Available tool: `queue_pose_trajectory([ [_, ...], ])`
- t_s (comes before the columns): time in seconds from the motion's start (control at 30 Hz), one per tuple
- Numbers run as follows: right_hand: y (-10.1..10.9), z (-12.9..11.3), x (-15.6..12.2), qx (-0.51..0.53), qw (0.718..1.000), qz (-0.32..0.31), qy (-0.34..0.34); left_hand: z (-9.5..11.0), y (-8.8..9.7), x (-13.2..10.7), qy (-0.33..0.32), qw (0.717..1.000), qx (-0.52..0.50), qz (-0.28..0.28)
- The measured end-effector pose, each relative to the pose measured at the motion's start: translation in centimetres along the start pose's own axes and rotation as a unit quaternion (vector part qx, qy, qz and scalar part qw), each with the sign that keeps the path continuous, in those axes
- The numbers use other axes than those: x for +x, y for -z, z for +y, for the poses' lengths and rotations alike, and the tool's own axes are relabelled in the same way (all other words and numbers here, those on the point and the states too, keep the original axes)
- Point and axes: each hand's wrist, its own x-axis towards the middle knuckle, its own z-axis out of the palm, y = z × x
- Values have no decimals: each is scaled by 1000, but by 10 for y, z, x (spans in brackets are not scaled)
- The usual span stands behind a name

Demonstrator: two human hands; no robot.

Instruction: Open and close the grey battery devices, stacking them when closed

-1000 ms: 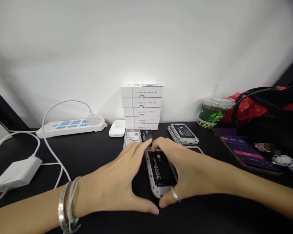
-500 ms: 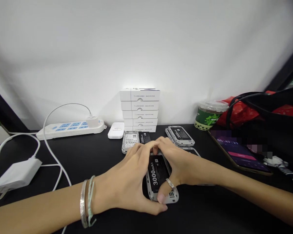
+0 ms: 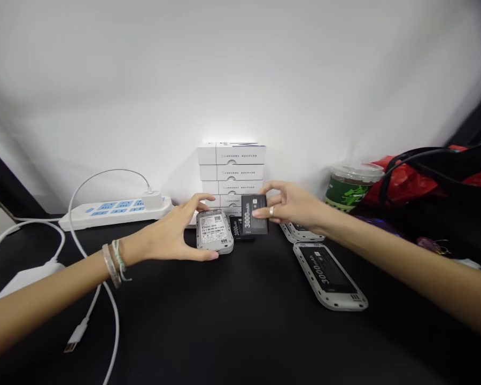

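Fingers of the right hand (image 3: 291,204) are pressed together in a pinch on a black 3000 mAh battery (image 3: 255,215), held up near the back edge of the worktop (image 3: 240,326). Fingers of the left hand (image 3: 166,229) are spread around a grey case (image 3: 214,231), which is rested there; a second battery (image 3: 235,227) is partly hidden behind it.

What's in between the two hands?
In the head view: a grey device with a white label at the left hand, a black 3000 mAh battery lying on the table, and another black battery held by the right hand.
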Motion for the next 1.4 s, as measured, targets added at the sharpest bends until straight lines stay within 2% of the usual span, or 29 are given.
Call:
queue_pose_trajectory([
  [0.17, -11, 25, 15, -64, 998, -22, -4, -15, -8, 4, -22, 1000, 6, -13],
  [0.37, -15, 34, 17, -189, 979, -82, 10, -21, -15, 9, -17, 1000, 12, -15],
  [0.5, -13, 32, 10, -247, 965, -72, 43, -26, -18, 10, -21, 1000, 18, -7],
  [0.57, 1, 25, 2, -291, 951, -60, 84, -23, -18, 6, -23, 1000, 16, 1],
  [0.67, 40, 17, -11, -395, 904, -65, 149, -10, -15, -5, -31, 999, 7, 23],
  [0.73, 69, 20, -18, -441, 889, -53, 115, 3, -12, -13, -45, 998, 5, 41],
  [0.8, 90, 31, -21, -447, 889, -82, 50, 16, -10, -20, -65, 997, 6, 48],
  [0.87, 98, 44, -22, -435, 896, -86, 22, 28, -10, -23, -84, 996, 3, 43],
  [0.97, 95, 51, -23, -393, 917, -34, 64, 40, -10, -25, -103, 994, -4, 31],
  [1.07, 90, 43, -23, -372, 922, 2, 107, 46, -10, -25, -101, 995, -3, 23],
  [1.2, 90, 39, -8, -418, 905, -10, 82, 52, -12, -24, -76, 997, -7, 15],
  [1.4, 84, 56, 33, -399, 915, -32, 53, 54, -10, -30, -47, 999, -2, 7],
])
